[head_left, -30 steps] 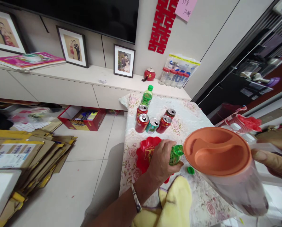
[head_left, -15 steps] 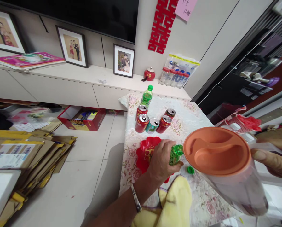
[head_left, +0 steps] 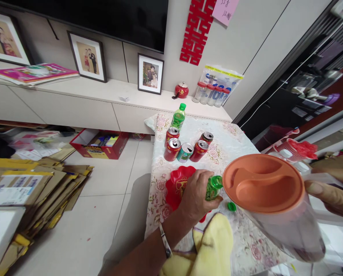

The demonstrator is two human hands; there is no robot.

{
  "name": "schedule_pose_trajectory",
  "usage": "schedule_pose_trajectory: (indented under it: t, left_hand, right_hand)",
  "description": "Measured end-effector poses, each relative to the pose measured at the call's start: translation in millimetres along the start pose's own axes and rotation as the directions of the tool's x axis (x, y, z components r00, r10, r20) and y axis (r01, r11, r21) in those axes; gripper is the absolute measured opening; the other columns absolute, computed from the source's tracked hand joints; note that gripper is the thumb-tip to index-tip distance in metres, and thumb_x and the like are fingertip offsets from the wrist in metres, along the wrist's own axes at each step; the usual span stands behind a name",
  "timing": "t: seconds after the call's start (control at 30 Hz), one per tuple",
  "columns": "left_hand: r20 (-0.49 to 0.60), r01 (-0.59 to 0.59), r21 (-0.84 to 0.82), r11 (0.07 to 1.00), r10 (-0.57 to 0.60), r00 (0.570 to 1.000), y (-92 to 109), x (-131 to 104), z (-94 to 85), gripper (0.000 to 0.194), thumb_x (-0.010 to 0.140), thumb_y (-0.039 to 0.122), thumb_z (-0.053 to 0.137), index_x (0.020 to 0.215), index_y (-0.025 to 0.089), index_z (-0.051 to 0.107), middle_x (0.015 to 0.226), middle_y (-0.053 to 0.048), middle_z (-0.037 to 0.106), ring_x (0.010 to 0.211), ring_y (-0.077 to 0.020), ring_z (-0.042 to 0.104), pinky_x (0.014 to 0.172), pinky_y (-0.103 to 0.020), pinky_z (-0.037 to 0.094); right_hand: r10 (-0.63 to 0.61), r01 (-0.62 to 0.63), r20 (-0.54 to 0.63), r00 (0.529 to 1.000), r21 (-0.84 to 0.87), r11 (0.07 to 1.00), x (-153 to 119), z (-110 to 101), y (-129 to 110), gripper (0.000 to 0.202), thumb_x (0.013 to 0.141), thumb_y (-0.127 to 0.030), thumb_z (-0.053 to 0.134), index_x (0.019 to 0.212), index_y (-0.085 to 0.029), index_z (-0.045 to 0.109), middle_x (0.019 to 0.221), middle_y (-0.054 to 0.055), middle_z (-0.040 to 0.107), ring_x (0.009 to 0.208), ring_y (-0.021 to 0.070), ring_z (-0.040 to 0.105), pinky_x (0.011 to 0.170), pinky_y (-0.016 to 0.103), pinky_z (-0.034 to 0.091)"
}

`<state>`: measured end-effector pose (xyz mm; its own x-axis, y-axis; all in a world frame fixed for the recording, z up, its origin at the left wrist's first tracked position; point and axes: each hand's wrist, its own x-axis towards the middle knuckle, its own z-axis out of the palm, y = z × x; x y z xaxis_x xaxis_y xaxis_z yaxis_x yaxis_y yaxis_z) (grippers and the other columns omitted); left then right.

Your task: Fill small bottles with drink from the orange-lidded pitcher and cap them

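My left hand is wrapped round a green plastic bottle whose mouth is uncapped. The bottle stands beside a red scalloped plate. At the right, my right hand grips the handle of a clear pitcher with an orange lid. The pitcher is tilted, its lid edge right at the bottle's mouth; dark liquid shows low inside. I cannot tell whether anything flows. A green cap lies on the flowered tablecloth, near a folded yellow cloth.
Several opened drink cans stand farther back, with a capped green bottle behind them. A long white cabinet bears photo frames and jars. Flattened cardboard and a red box lie on the floor at left.
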<state>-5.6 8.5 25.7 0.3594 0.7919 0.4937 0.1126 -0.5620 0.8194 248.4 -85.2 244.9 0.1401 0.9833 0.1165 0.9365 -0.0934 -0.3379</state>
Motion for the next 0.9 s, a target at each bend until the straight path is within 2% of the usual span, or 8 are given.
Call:
schedule_pose_trajectory:
  t: [0.1, 0.23, 0.4, 0.6, 0.9]
  left_hand:
    - [0.01, 0.007, -0.002, 1.0, -0.007, 1.0, -0.3, -0.2, -0.1, 0.06, 0.072, 0.018, 0.08, 0.126, 0.022, 0.056, 0.121, -0.012, 0.068, 0.114, -0.0333, 0.068, 0.099, -0.052, 0.059]
    - [0.005, -0.002, 0.002, 1.0, 0.002, 1.0, -1.8, -0.2, 1.3, 0.061, 0.071, 0.018, 0.08, 0.127, 0.023, 0.055, 0.12, -0.012, 0.067, 0.113, -0.0331, 0.068, 0.098, -0.052, 0.06]
    - [0.01, -0.005, 0.007, 1.0, 0.005, 1.0, -2.1, -0.3, 1.4, 0.061, 0.072, 0.019, 0.081, 0.127, 0.023, 0.054, 0.12, -0.012, 0.067, 0.113, -0.0327, 0.068, 0.098, -0.052, 0.06]
    - [0.011, 0.002, -0.003, 1.0, -0.002, 1.0, -0.1, -0.9, -0.1, 0.06, 0.072, 0.019, 0.081, 0.127, 0.02, 0.056, 0.121, -0.014, 0.068, 0.115, -0.0341, 0.067, 0.1, -0.054, 0.059]
    - [0.004, -0.008, 0.0, 1.0, 0.008, 1.0, -2.4, -0.6, 2.1, 0.061, 0.072, 0.02, 0.081, 0.127, 0.021, 0.056, 0.121, -0.013, 0.067, 0.114, -0.034, 0.067, 0.099, -0.053, 0.06]
  right_hand:
    - [-0.019, 0.019, -0.032, 0.999, -0.005, 1.0, 0.2, 1.8, 1.5, 0.036, 0.08, -0.073, 0.065, 0.072, -0.039, 0.075, 0.05, -0.003, 0.058, 0.046, 0.0205, 0.054, 0.042, 0.03, 0.049]
    - [-0.025, 0.025, 0.008, 1.0, 0.004, 1.0, -0.5, 3.0, 0.8, 0.037, 0.081, -0.073, 0.065, 0.074, -0.039, 0.076, 0.064, -0.002, 0.07, 0.054, 0.0232, 0.063, 0.046, 0.031, 0.054]
    - [-0.063, 0.062, -0.026, 0.998, -0.032, 0.998, -1.1, 2.6, -0.7, 0.033, 0.084, -0.07, 0.064, 0.079, -0.04, 0.078, 0.053, -0.002, 0.059, 0.05, 0.021, 0.057, 0.045, 0.03, 0.051]
    - [-0.056, 0.056, -0.011, 0.998, -0.01, 0.998, -0.8, 0.8, 1.6, 0.034, 0.083, -0.072, 0.064, 0.083, -0.042, 0.079, 0.057, -0.002, 0.061, 0.056, 0.0231, 0.061, 0.048, 0.031, 0.054]
    - [-0.049, 0.049, -0.023, 0.999, -0.032, 0.998, 0.6, 1.9, 3.5, 0.033, 0.083, -0.071, 0.066, 0.082, -0.041, 0.079, 0.053, -0.002, 0.059, 0.05, 0.0204, 0.056, 0.045, 0.029, 0.05]
